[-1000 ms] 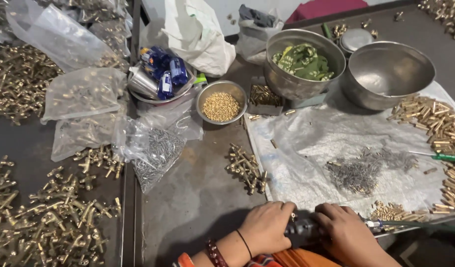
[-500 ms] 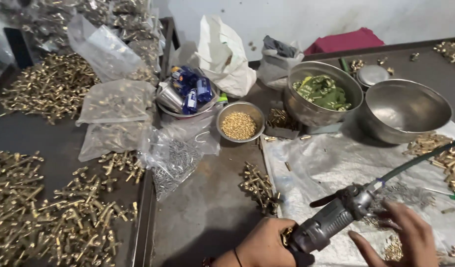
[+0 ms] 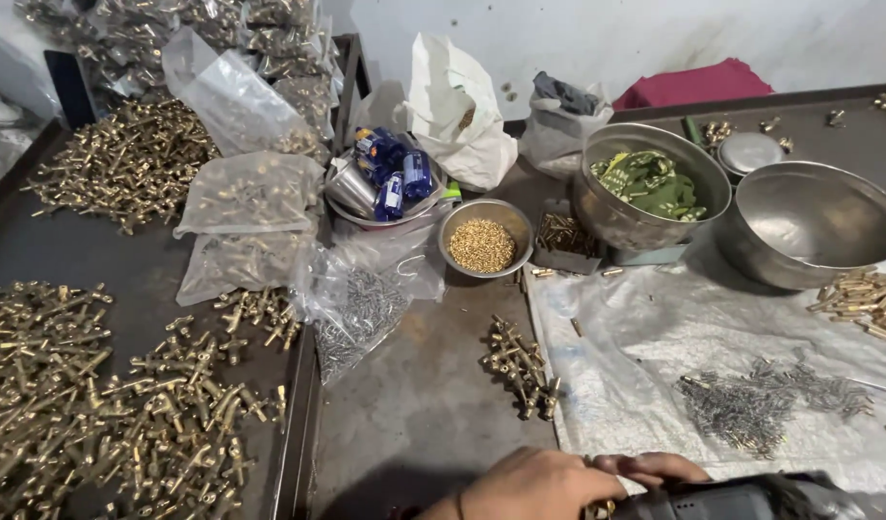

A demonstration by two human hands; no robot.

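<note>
At the bottom edge my left hand (image 3: 532, 484) is closed around the front end of a dark grey power tool (image 3: 742, 501), which lies level and points left. A small brass piece (image 3: 598, 507) shows under its fingers at the tool's tip. Only the fingers of my right hand (image 3: 660, 469) are visible, curled over the top of the tool body. A small heap of brass fittings (image 3: 516, 366) lies on the table just beyond my hands. A pile of small grey metal pins (image 3: 751, 404) rests on the white sheet (image 3: 636, 327) to the right.
A small steel bowl of brass beads (image 3: 482, 246), a bowl with green items (image 3: 652, 183) and an empty steel bowl (image 3: 814, 226) stand at the back. The left tray (image 3: 67, 250) holds heaps of brass fittings (image 3: 96, 404) and clear bags of parts (image 3: 250, 193). More brass pieces (image 3: 862, 299) lie at far right.
The tool has dropped from a raised slant to level at the bottom edge. My right hand has come back onto it, and the view has shifted left and up.
</note>
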